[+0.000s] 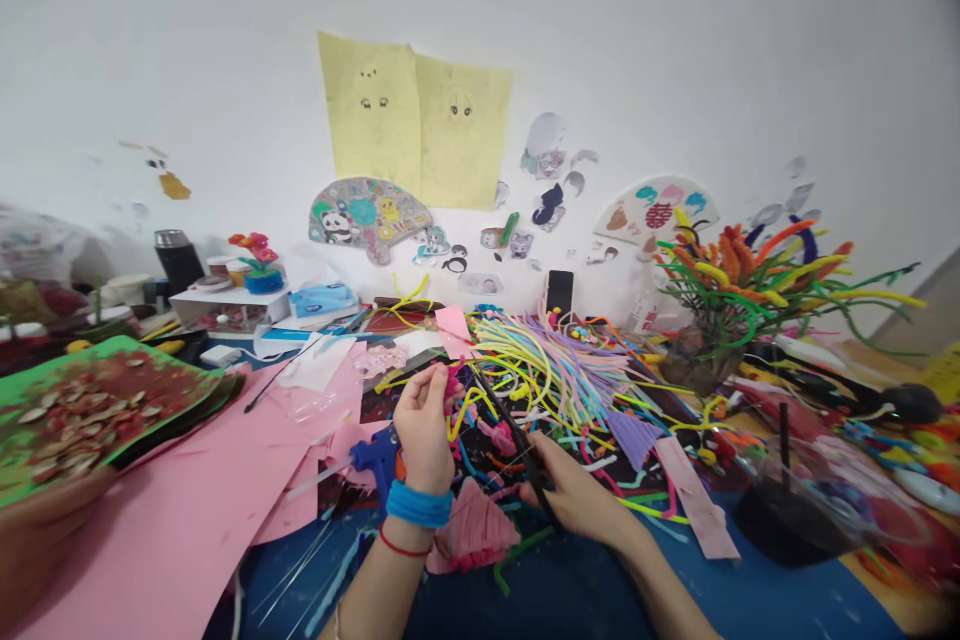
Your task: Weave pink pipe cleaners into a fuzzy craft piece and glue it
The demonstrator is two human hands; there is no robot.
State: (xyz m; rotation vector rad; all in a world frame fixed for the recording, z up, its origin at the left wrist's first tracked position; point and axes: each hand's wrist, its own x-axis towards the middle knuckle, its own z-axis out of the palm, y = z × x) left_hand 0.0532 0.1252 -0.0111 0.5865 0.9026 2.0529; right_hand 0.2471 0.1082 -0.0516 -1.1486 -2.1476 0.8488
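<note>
My left hand [426, 420], with a blue band on its wrist, pinches a small magenta fuzzy piece [453, 382], probably pipe cleaner. My right hand [574, 490] is closed round long black scissors [517, 435], whose tips point up and left toward the magenta piece. Whether the blades touch it is hard to tell. Just left of my left wrist lies a blue glue gun [373, 458]. A pink ridged fuzzy piece [474, 528] rests on the blue mat [585, 585] between my forearms. Behind both hands spreads a heap of coloured pipe cleaners [547, 350].
At far left another person's hand [52, 545] holds a green sheet [112, 360] bearing shells or scraps over pink paper [172, 530]. A dark cup with a straw [787, 510] stands at right, near a vase of pipe-cleaner flowers [697, 350]. A phone [559, 291] leans at the back.
</note>
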